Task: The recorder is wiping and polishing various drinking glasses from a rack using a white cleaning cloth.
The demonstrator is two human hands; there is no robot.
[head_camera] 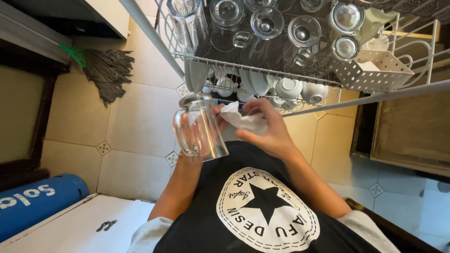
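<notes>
Frame centre: left hand [187, 140] gripping clear glass handled mug [200, 127]; right hand [265, 129] pinching crumpled white cloth [243, 119], wiping apparently underway, mug not racked.

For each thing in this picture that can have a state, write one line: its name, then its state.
glass mug: held tilted, empty
white cloth: crumpled, pressed beside the mug
left hand: gripping the mug
right hand: closed on the cloth
rack glasses: standing in the rack
mop: lying on the floor

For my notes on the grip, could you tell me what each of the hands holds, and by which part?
The left hand, mostly hidden behind it, holds the clear glass mug by its body, not the handle. The right hand pinches a crumpled white cloth.
</notes>
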